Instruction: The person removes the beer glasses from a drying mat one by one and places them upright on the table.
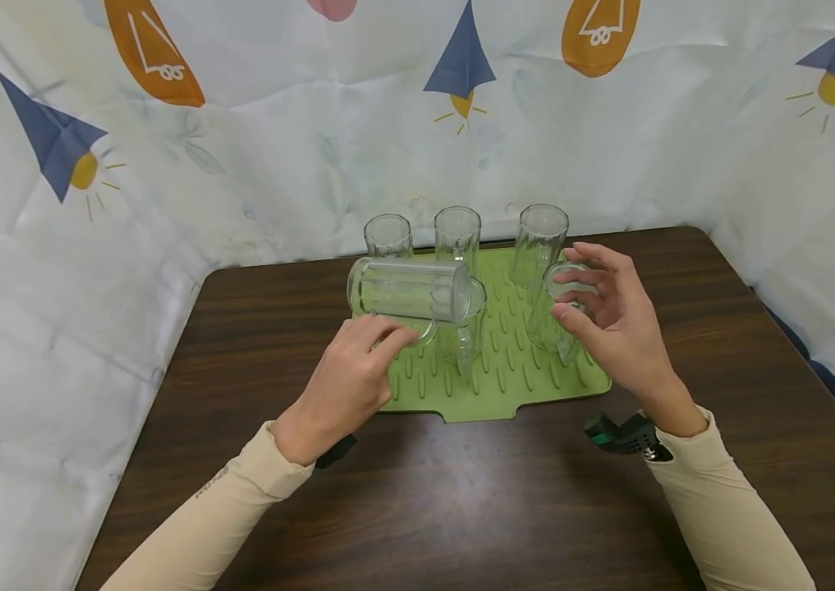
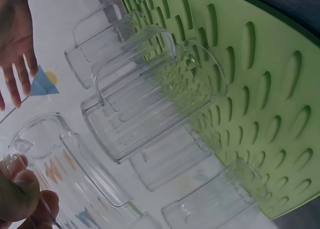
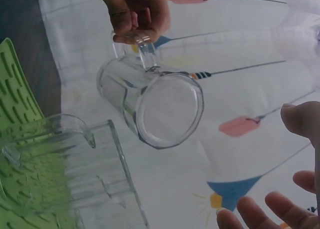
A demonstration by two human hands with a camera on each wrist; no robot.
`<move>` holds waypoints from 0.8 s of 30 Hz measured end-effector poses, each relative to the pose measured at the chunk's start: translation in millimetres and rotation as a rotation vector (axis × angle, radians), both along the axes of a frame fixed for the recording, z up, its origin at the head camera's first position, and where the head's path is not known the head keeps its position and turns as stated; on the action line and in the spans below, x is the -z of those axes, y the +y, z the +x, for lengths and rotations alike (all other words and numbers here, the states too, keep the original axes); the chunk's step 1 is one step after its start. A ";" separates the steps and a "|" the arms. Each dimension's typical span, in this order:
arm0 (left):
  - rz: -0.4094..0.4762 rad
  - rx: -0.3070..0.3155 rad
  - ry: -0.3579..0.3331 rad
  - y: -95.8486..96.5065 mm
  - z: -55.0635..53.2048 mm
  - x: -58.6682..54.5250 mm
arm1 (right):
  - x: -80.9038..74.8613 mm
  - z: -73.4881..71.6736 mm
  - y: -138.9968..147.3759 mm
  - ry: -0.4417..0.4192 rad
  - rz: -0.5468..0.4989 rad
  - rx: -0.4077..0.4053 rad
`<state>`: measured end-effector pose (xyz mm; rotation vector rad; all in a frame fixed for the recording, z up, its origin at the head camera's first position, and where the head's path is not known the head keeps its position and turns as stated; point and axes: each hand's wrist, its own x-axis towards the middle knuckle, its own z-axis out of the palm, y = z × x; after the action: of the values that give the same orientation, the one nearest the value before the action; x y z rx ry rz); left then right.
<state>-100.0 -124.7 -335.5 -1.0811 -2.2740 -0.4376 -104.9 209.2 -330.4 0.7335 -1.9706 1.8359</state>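
Note:
My left hand (image 1: 354, 369) grips a clear glass mug (image 1: 406, 289) by its handle. The mug lies on its side in the air over the green mat, its round end (image 3: 170, 111) toward the right. My right hand (image 1: 612, 320) has its fingers spread and loosely bent, with nothing held, overlapping a glass mug (image 1: 546, 316) at the mat's front right in the head view. Another mug (image 1: 467, 336) stands on the mat, partly hidden behind the held one. In the left wrist view, finger and thumb pinch the handle of the held mug (image 2: 82, 174).
The green ribbed drying mat (image 1: 479, 406) lies on a dark wooden table (image 1: 454, 492). Along its back edge stand three more glass mugs, at left (image 1: 387, 234), middle (image 1: 457, 230) and right (image 1: 539, 238). A printed white cloth (image 1: 380, 156) hangs behind.

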 end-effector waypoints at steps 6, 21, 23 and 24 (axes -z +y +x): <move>-0.010 -0.007 0.003 2.9 1.9 -6.0 | 5.5 -1.9 -17.9 -0.029 0.011 -0.027; -0.035 0.003 0.075 17.6 7.5 -14.9 | 12.4 -9.7 -41.4 -0.061 0.169 -0.035; -0.041 0.003 0.089 19.8 8.1 -14.4 | 13.1 -11.5 -43.1 -0.064 0.164 -0.043; -0.042 0.004 0.099 20.9 8.1 -13.8 | 13.3 -12.4 -43.9 -0.063 0.165 -0.045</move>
<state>-91.9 -103.9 -321.7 -1.1035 -2.2029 -0.3318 -117.3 165.3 -343.6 0.7829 -2.1837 1.7569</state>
